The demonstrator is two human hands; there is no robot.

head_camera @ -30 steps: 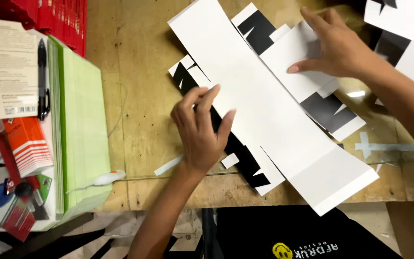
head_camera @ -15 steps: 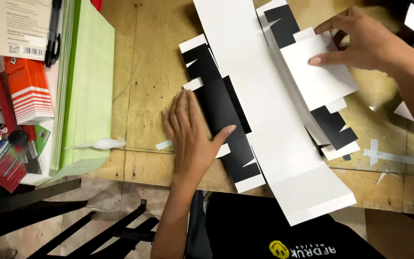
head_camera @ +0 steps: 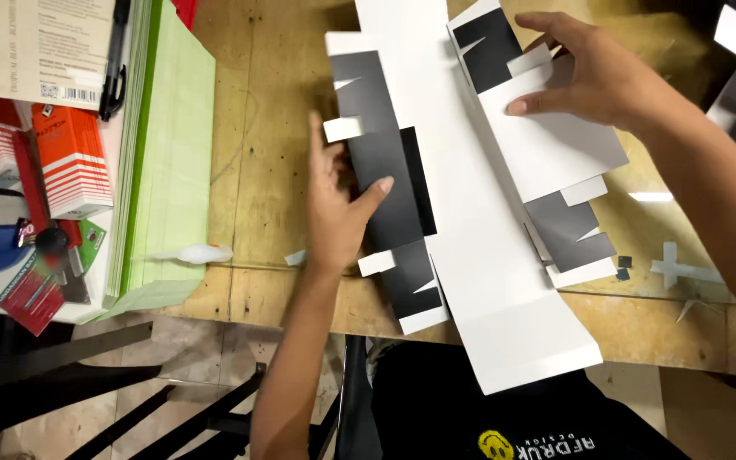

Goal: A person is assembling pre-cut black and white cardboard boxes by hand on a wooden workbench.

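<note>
A wooden table [head_camera: 266, 170] fills most of the frame, running from the upper left down to the lower right edge. Across its centre lies a flat die-cut cardboard box blank [head_camera: 487, 255], a long white strip slanting from the top middle to the lower right, where its end overhangs the table's near edge. It carries 2 side wings printed dark grey and black, each cut with white notched tabs.

At the left of the frame sits a stack of pale green paper [head_camera: 168, 170], with red and white packets [head_camera: 70, 162] beside it and a black pen [head_camera: 117, 60] above them.

The left hand [head_camera: 338, 209], centre left, presses flat on the left wing, fingers spread fairly wide, thumb on the dark panel. The right hand [head_camera: 598, 77], upper right, rests on the right wing with fingers extended and loosely apart, pinning the white flap down.

A small white glue bottle [head_camera: 193, 253] lies below the green stack.
</note>
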